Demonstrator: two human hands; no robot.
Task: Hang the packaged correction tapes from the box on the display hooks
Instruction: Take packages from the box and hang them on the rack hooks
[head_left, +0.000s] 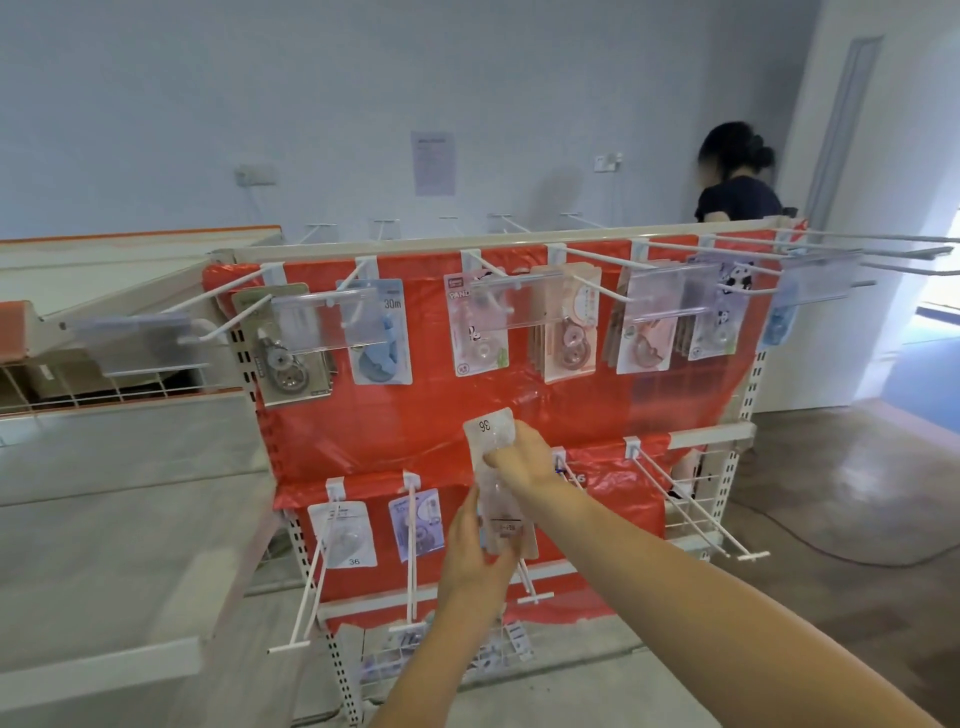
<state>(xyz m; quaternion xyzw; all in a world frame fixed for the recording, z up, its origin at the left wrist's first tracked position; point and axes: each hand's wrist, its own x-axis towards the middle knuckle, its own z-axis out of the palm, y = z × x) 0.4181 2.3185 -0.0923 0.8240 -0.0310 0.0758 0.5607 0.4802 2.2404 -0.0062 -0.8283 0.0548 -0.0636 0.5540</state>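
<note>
- Nearest, two bare forearms reach forward and down toward the lower row of the display rack (691, 440).
- The left hand (475, 551) grasps the bottom end of a stack of packaged correction tapes (501, 499), fingers (465, 512) curled round its left edge.
- The right hand (522, 460) pinches the same stack higher up, just below the top card marked 36, so both hands are closed on it.
- The stack stands upright in front of the red backing sheet (395, 431), between two lower hooks: one (413, 551) to its left already carrying a packet, and one just beside the right wrist that is mostly hidden.
- The step in hand looks like threading this stack onto a lower hook. The next move likely calls for lining the hanging holes up with a hook tip and sliding the packets back; the holes cannot be made out here.
- Below the rack, a wire basket (441, 660) holds more packets; the box itself cannot be made out.
- Farther up, the top row (566, 322) is largely stocked.
- Beyond the rack, another person (737, 192) stands by the wall.
</note>
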